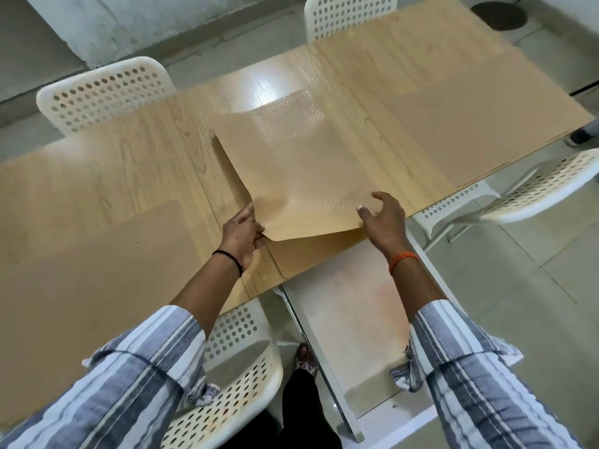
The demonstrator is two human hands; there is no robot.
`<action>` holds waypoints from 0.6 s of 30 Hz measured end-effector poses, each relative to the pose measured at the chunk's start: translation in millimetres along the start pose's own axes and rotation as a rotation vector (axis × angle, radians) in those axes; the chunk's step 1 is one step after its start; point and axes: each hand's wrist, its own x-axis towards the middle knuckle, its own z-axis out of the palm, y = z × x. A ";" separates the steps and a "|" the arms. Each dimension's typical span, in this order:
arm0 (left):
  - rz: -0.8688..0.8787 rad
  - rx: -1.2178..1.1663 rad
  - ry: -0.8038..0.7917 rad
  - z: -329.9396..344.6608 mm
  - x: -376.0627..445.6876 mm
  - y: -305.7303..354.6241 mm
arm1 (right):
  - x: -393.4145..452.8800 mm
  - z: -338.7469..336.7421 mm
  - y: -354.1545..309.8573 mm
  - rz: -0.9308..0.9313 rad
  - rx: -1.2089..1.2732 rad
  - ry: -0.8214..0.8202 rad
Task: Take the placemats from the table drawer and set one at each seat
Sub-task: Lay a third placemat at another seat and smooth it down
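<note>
A tan placemat (291,163) with a dotted surface is lifted off the middle of the wooden table (113,157). My left hand (241,234) pinches its near left corner. My right hand (382,218) curls round its near right edge. Under it a second tan placemat (311,254) lies flat at the table's near edge. Another placemat (81,303) covers the near left seat place, and one more (479,124) lies at the right end. The open drawer (346,312) juts out below the table's near edge, pale inside.
White perforated chairs stand around: far left (103,92), far middle (350,11), right (534,186) and near, under my left arm (240,377). A foot in a sandal (304,358) stands beside the drawer on the tiled floor.
</note>
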 end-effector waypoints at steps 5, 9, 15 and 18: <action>0.032 0.000 -0.119 -16.1 -11.0 13.2 | 19.4 -25.8 -4.7 0.176 -0.023 -0.082; 0.033 0.007 -0.190 -29.9 -17.1 22.8 | 30.3 -36.3 -7.6 0.275 0.155 -0.116; 0.039 0.118 -0.278 -51.4 -33.0 38.7 | 25.2 -49.6 -24.2 0.144 0.197 -0.383; 0.045 0.167 -0.291 -65.6 -42.1 43.6 | 16.3 -49.8 -30.4 0.134 0.270 -0.479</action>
